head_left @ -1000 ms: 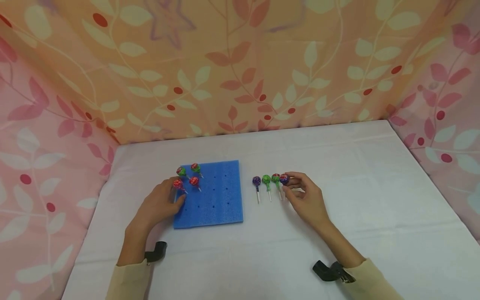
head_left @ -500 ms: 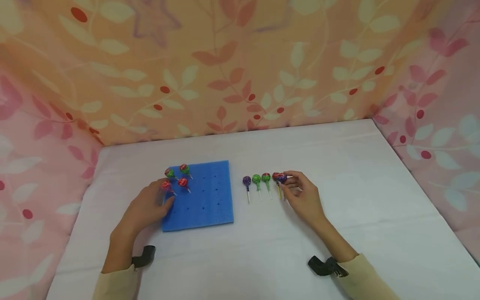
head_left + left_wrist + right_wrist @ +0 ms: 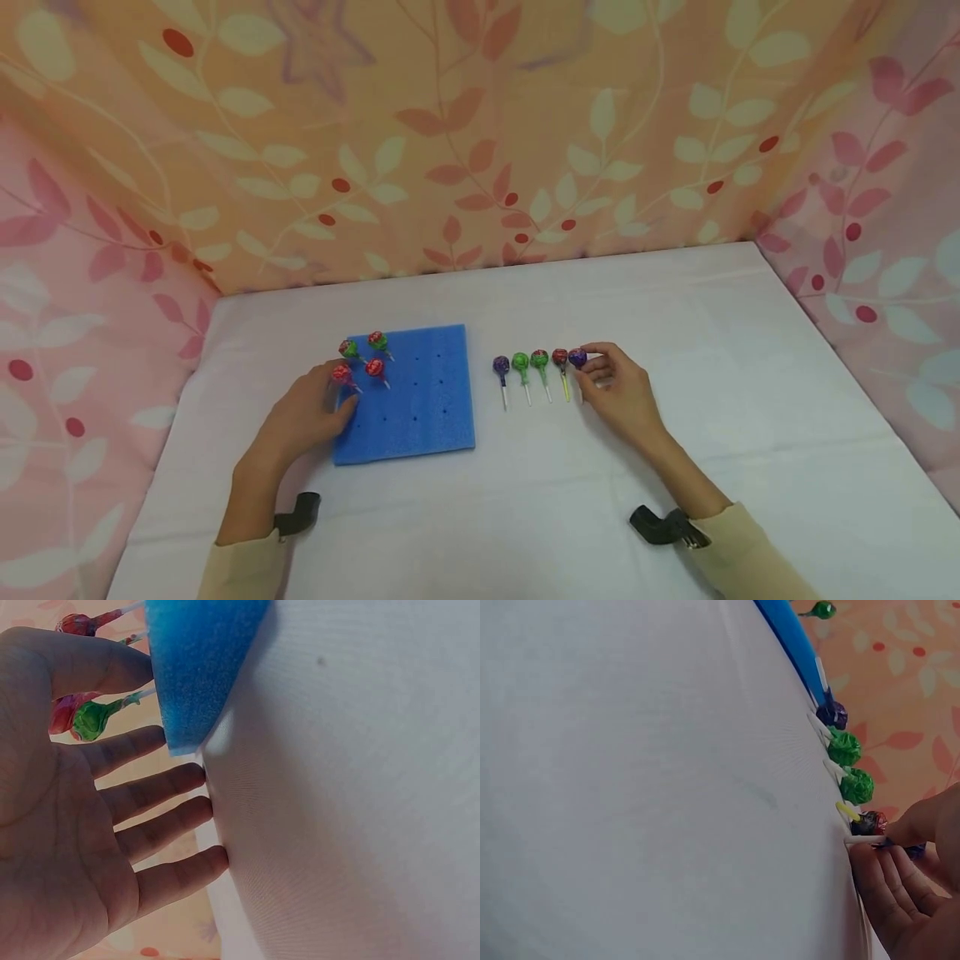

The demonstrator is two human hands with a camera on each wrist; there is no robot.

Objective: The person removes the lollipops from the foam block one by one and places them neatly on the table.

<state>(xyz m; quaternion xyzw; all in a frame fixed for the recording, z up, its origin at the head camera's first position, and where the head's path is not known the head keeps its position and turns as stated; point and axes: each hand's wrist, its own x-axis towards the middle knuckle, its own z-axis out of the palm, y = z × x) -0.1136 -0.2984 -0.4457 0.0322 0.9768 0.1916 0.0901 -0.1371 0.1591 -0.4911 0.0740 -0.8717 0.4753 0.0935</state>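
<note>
A purple lollipop (image 3: 577, 357) is in the grip of a person's right hand (image 3: 621, 398), thumb and fingers pinched together on it; whether its stick touches the table is hard to tell. Just left of this grip is a red lollipop (image 3: 560, 357) with a yellow stick. Further left from the grip, in the same row, lie 2 green lollipops (image 3: 521, 362) and another purple lollipop (image 3: 501, 365), all with white sticks.

Beyond the row, well to the left of the grip, lies a flat blue foam board (image 3: 431, 437) dotted with small dark holes. Near its far left corner, 4 red and green lollipops (image 3: 375, 368) stand tilted with their sticks in it. The left hand (image 3: 303, 418) is at the board's left edge, fingers spread apart and thumb beside the edge.

Under everything is a white table (image 3: 555, 508). Past the grip, at the back, hangs an orange leaf-patterned cloth (image 3: 555, 125). Both arms wear beige sleeves (image 3: 750, 554).
</note>
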